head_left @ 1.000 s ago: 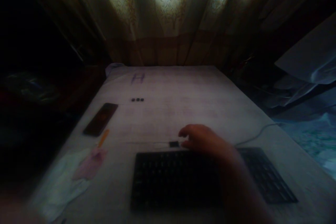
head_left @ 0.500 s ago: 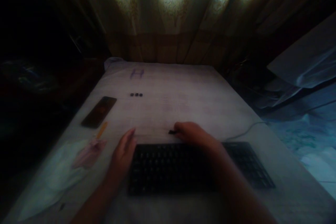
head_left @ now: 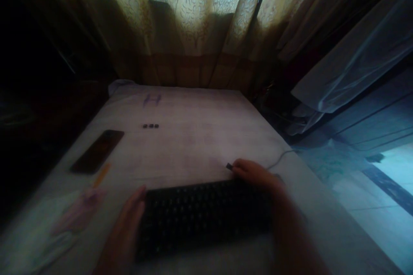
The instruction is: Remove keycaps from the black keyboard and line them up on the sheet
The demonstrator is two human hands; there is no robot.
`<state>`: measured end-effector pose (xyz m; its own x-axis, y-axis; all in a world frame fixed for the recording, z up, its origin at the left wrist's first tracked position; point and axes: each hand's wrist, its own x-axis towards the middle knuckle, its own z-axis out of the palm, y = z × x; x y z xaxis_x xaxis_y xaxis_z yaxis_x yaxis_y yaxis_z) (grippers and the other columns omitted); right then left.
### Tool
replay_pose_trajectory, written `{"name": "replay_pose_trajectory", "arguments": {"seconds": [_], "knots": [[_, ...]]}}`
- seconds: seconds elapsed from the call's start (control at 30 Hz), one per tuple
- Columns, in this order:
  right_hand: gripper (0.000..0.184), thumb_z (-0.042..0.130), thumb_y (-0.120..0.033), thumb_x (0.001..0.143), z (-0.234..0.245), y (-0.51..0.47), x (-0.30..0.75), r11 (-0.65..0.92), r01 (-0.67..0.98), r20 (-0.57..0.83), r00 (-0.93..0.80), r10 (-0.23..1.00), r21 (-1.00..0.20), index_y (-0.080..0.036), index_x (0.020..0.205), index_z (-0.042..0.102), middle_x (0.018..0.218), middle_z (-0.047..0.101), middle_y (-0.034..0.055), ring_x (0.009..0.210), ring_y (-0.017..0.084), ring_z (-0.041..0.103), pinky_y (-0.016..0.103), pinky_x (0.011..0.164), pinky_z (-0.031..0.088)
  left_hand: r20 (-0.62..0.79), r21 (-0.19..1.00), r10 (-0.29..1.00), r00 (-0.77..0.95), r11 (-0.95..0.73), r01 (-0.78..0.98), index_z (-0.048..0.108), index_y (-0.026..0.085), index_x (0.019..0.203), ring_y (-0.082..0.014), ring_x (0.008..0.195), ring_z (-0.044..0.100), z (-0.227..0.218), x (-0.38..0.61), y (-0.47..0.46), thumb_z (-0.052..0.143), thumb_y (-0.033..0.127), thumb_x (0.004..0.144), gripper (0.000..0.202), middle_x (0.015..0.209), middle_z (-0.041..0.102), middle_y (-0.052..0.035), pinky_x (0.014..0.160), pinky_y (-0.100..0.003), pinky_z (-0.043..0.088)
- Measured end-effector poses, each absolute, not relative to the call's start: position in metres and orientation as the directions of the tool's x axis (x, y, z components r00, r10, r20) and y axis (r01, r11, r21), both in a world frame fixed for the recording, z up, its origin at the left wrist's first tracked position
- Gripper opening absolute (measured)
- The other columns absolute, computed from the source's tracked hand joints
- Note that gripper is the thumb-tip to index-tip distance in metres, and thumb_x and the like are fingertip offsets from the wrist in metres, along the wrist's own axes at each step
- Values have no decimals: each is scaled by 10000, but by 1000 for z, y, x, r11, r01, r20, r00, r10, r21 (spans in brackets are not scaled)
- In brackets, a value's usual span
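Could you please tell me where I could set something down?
The table looks bare between the three dark pieces and its right edge, beyond the right hand. Crowded: left side, with phone and pink item; near side, with keyboard and left hand.

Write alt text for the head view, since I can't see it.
A person's right hand holds a small dark object just beyond a black keyboard; the left hand is at the keyboard's left end. A smartphone lies farther left.
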<state>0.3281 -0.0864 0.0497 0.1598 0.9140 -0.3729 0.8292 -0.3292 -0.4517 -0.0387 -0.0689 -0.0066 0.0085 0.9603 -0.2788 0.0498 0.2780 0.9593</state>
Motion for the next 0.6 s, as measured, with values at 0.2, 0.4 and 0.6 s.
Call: {"name": "replay_pose_trajectory", "arguments": {"seconds": [0.2,0.4,0.6], "knots": [[197,479,-301,900,42,-76,322,-277,794,-439,14,898,-541,-195,837,632,863,670,60,793,200,601,307,720,447,-275,960,960,-55,271,-72,649,226,1156,-288,1286,508,1,-21,-69,624,480,810,431,1329,611,-84,1115,-475,369],[218,494,-339,902,45,-71,318,-274,743,-496,-88,864,-611,-200,798,626,848,659,37,785,186,598,301,739,448,-210,977,976,-59,208,-36,622,240,1213,-266,1303,488,-3,-7,-67,577,464,854,426,1343,594,-72,1139,-456,333],[212,508,-358,894,43,-52,315,-293,660,-528,-186,828,-692,-201,800,614,783,648,13,715,162,585,289,694,463,-173,984,982,-77,170,-50,627,228,1200,-254,1270,520,-5,-3,-53,573,439,861,404,1310,613,-81,1118,-441,361]]}}
